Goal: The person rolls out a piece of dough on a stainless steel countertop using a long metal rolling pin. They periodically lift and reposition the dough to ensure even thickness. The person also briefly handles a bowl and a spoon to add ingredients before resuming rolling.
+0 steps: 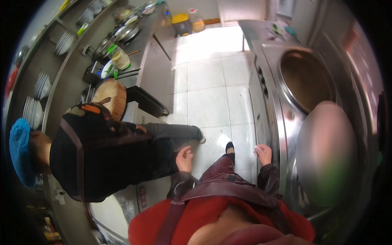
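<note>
My left hand (184, 159) hangs in front of my body with its fingers loosely bent, holding nothing visible, near the dark clothing of a co-worker (113, 159). My right hand (263, 154) is half curled beside the steel cooking range (281, 131). Something small and whitish shows at its fingertips; whether it is held is unclear. Beyond the range's front edge sits a large round pot (306, 79) with brownish contents. A blurred oval shape, pink and green, covers part of the range at the right.
The co-worker in a blue hair cover stands at the left counter by a round wooden chopping block (107, 95). A plastic jar (120, 58) and metal bowls (127, 32) stand further along. Stacked plates (33, 111) fill shelves. Light floor tiles (205, 76) run between counter and range.
</note>
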`<state>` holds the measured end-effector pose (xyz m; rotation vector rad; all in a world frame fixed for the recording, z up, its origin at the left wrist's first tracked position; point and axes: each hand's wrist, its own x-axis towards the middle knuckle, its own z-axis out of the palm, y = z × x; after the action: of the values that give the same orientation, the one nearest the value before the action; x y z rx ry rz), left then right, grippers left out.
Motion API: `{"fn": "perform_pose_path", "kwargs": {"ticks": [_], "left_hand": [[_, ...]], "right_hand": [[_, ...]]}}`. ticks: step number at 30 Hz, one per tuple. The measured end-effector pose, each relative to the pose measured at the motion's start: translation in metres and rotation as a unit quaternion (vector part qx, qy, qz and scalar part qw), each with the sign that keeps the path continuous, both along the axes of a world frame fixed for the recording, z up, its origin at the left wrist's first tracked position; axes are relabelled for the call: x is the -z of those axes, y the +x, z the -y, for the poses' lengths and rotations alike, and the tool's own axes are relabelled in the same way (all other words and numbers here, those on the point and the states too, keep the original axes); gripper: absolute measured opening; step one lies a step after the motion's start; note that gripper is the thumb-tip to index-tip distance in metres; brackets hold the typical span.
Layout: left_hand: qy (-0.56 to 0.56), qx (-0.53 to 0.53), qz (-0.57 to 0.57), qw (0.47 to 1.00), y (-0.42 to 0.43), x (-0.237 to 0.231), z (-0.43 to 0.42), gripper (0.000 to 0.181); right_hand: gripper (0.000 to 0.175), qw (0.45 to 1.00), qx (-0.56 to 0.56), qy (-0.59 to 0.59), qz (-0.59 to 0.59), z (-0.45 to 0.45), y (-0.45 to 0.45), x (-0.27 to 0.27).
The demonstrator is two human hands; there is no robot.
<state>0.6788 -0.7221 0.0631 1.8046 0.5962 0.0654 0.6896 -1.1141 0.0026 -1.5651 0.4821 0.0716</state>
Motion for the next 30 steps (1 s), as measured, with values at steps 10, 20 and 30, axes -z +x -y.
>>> {"fn": "perform_pose_path", "kwargs": {"ticks": [10,20,30], "left_hand": [[-0.474,0.018,0.025,0.88,0.436,-0.096,0.091,0.048],[-0.359,0.055,0.271,0.891,0.648,-0.117,0.065,0.079],[0.134,-0.158,0.257,0.944,0.837,-0.141,-0.135,0.062]], "right_hand": [[0.035,0.982,-0.119,0.068,0.128,-0.02,0.411,-0.103],[0.044,0.867,-0.434,0.179,0.166,-0.282,0.765,-0.164],[0.065,0.765,-0.526,0.373,-0.003,-0.471,0.861,-0.244]]}}
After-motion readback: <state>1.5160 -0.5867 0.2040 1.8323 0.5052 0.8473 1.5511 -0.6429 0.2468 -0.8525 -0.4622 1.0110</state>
